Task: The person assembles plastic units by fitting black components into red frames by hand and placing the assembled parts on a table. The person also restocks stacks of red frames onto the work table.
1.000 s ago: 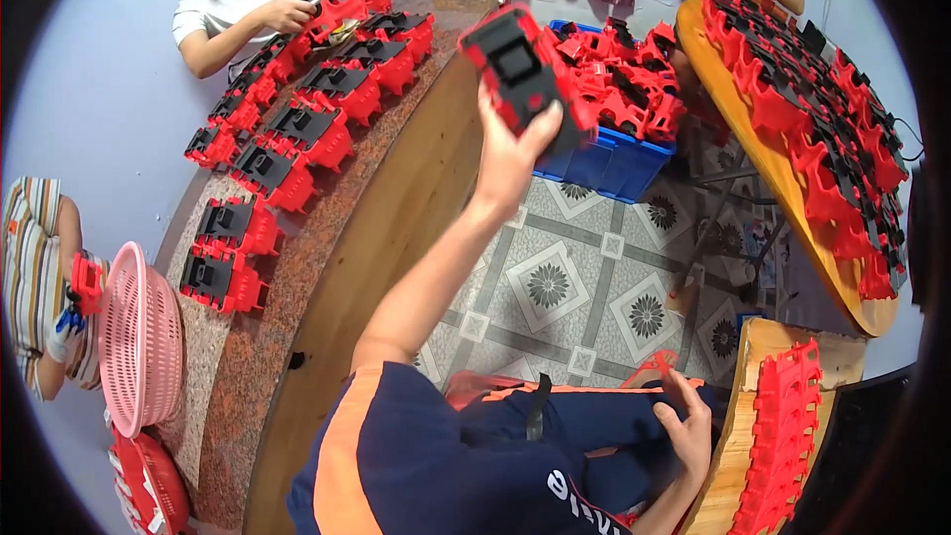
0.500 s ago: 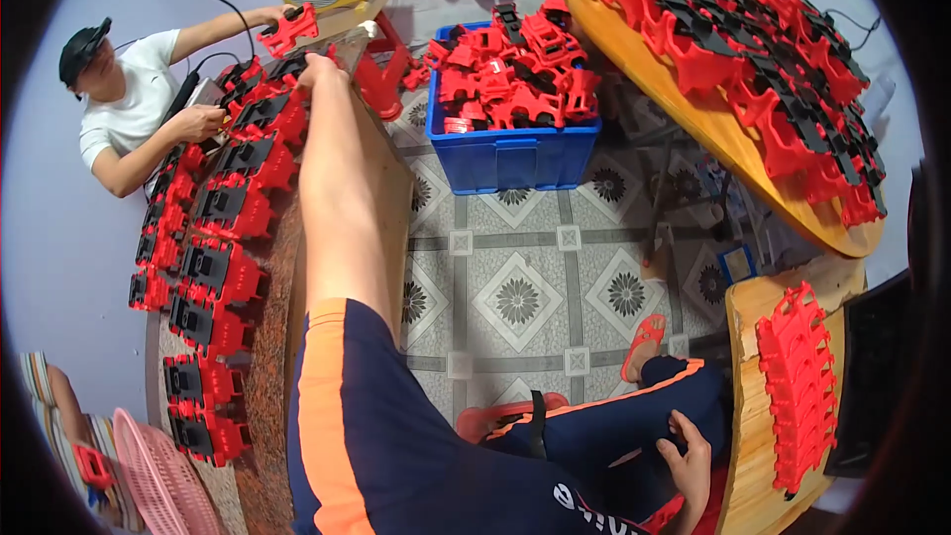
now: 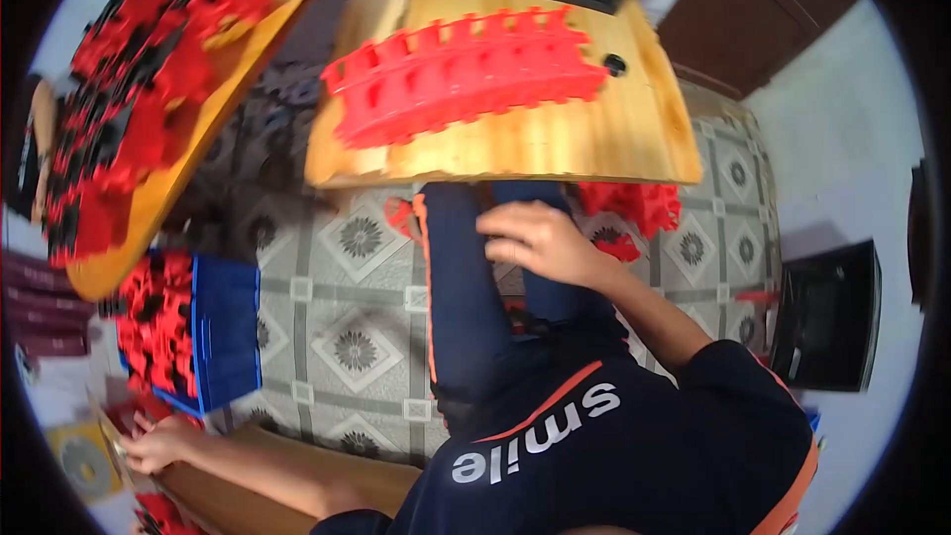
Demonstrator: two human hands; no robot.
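While the left hand (image 3: 157,444) stretches out sideways with its fingers spread apart, the right hand (image 3: 535,238) hangs over the navy trousers (image 3: 458,287), a bit blurred, its fingers loosely bent and slightly parted. Just ahead of the right hand, a curved row of red plastic parts (image 3: 466,79) lies on the pale wooden tabletop (image 3: 555,160), with a small black piece (image 3: 615,65) at the row's right end. More red pieces (image 3: 634,206) show beneath that board. Near the left hand stands a blue bin (image 3: 228,337) heaped with red-and-black parts (image 3: 158,322); beyond it, an orange-toned tabletop (image 3: 208,134) carries crowded rows of red-and-black assemblies (image 3: 139,139). Flower-patterned tiles (image 3: 357,376) cover the floor, and a black box-like object (image 3: 827,317) stands at far right.
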